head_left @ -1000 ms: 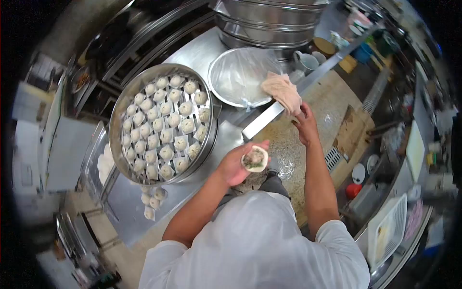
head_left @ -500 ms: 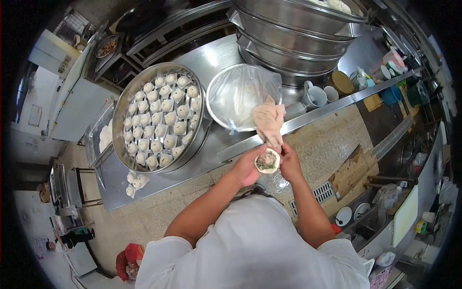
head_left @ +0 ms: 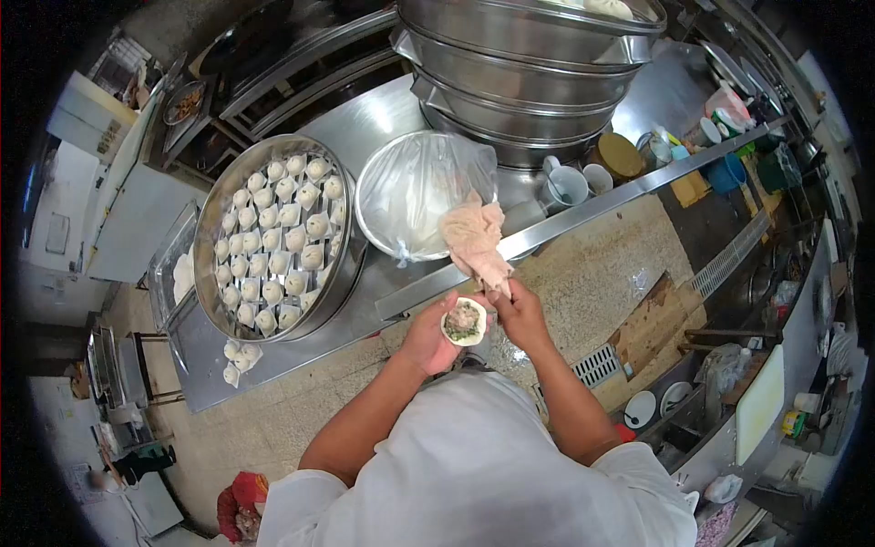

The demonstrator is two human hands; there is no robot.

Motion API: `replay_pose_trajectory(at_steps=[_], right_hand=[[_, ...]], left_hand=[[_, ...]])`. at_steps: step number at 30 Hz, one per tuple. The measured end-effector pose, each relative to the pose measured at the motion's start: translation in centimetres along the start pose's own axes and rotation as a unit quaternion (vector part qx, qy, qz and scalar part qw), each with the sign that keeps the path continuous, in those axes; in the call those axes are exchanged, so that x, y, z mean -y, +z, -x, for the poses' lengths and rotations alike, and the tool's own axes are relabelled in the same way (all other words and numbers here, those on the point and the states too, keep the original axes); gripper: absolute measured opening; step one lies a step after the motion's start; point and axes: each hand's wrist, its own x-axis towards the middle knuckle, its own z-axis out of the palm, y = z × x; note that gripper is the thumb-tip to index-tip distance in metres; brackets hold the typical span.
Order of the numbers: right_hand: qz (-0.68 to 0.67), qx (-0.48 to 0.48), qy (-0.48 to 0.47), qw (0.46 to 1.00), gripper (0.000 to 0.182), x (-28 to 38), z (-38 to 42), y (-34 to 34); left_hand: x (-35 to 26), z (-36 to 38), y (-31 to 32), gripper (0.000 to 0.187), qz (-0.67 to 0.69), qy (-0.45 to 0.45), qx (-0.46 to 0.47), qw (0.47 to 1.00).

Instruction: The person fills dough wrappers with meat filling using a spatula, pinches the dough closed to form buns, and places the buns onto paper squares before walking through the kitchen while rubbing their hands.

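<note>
A round dough wrapper with meat and green filling [head_left: 464,323] rests in my left hand [head_left: 428,334], whose fingers curl round its edge. Just to its right is my right hand [head_left: 520,316], fingers bent together near the hanging end of a pinkish cloth [head_left: 476,239]; what they hold, if anything, is hidden. The cloth lies over the rim of a round tray covered in clear plastic [head_left: 392,196]. A large round steamer [head_left: 339,290] at the left holds rows of filled buns [head_left: 293,239] on paper squares.
Tall stacked steamers [head_left: 529,100] stand behind the plastic-covered tray. Cups [head_left: 564,187] sit to their right, inside the counter's raised metal edge [head_left: 629,178]. Several buns [head_left: 240,357] lie at the counter's left front edge. A person in red [head_left: 241,501] is at the lower left.
The whole view has shifted, with the counter items now further left. My right hand has moved away from the filled wrapper, which stays in my left hand.
</note>
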Motion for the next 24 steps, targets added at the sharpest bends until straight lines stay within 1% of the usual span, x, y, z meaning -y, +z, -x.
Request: replay_pose_trajectory(at_steps=[1,3,4,5,7,8,9,10,11,12,13,14,15,16,17,18,19,20,22,23,24], right_hand=[[0.000,0.001,0.001,1.000,0.015,-0.3,0.0,0.1],[0.148,0.048,0.003,0.988,0.015,-1.7,0.0,0.3],[0.143,0.029,0.004,0.989,0.022,-2.4,-0.5,0.5],[0.141,0.033,0.005,0.989,0.022,-3.0,-0.7,0.0],[0.143,0.113,0.090,0.979,0.037,0.6,-1.1,-1.1],[0.151,0.156,0.130,0.968,0.039,1.7,-1.4,-1.6],[0.149,0.158,0.130,0.967,0.039,1.2,-1.3,-1.3],[-0.011,0.118,0.164,0.979,0.038,0.5,-1.3,-1.0],[-0.170,0.075,0.196,0.963,0.037,0.0,-1.1,-0.9],[-0.277,0.005,0.263,0.924,0.032,2.1,-1.1,-0.5],[-0.276,0.005,0.263,0.924,0.032,1.3,-1.4,0.1],[-0.217,-0.008,0.211,0.953,0.030,-0.5,-1.7,0.8],[-0.157,-0.021,0.158,0.975,0.027,-0.7,-1.7,1.3],[-0.058,0.000,0.143,0.988,0.026,-0.5,-1.5,1.1],[-0.058,-0.001,0.144,0.988,0.026,-1.0,-1.6,1.3],[0.008,-0.030,0.038,0.999,0.027,-1.2,-1.9,1.7],[0.074,-0.058,-0.069,0.993,0.029,-1.4,-2.3,1.9],[0.074,-0.055,-0.068,0.993,0.029,-1.6,-2.3,1.8],[0.203,-0.063,-0.085,0.973,0.033,0.6,-2.2,1.3],[0.202,-0.057,-0.086,0.974,0.033,0.9,-2.2,1.3],[0.179,-0.046,-0.044,0.982,0.036,1.1,-2.3,1.4]], left_hand=[[0.3,-0.3,-0.6,0.052,0.001,-0.008,0.012,1.000],[0.5,-0.3,-0.8,0.053,0.002,-0.015,0.020,1.000],[0.4,-0.1,-0.3,0.053,0.013,-0.032,0.035,0.999],[0.3,0.0,-0.1,0.053,0.024,-0.046,0.049,0.997],[0.4,0.0,-0.5,0.054,0.028,-0.044,0.048,0.998],[0.5,0.2,-0.7,0.054,0.030,-0.045,0.054,0.997],[0.4,0.4,-0.7,0.054,0.030,-0.044,0.051,0.997],[0.2,0.5,-0.6,0.055,0.015,-0.037,0.042,0.998],[0.3,0.6,-0.6,0.056,0.001,-0.033,0.033,0.999],[0.4,0.5,-0.7,0.056,0.003,-0.033,0.033,0.999],[0.5,0.4,-0.9,0.056,-0.002,-0.036,0.036,0.999],[0.5,0.4,-1.1,0.056,-0.007,-0.040,0.039,0.998],[0.6,0.3,-1.1,0.056,-0.006,-0.041,0.038,0.998],[0.6,0.2,-1.0,0.056,-0.010,-0.045,0.059,0.997],[0.6,0.1,-0.9,0.056,-0.014,-0.047,0.080,0.996],[0.4,0.1,-0.9,0.056,-0.015,-0.046,0.080,0.996],[0.2,0.1,-1.0,0.056,-0.005,-0.042,0.081,0.996],[0.1,0.2,-1.0,0.055,0.006,-0.037,0.079,0.996],[0.1,0.4,-0.9,0.055,0.010,-0.041,0.075,0.996],[0.0,0.5,-0.8,0.055,0.013,-0.042,0.072,0.996],[0.0,0.4,-0.9,0.055,0.014,-0.031,0.067,0.997]])
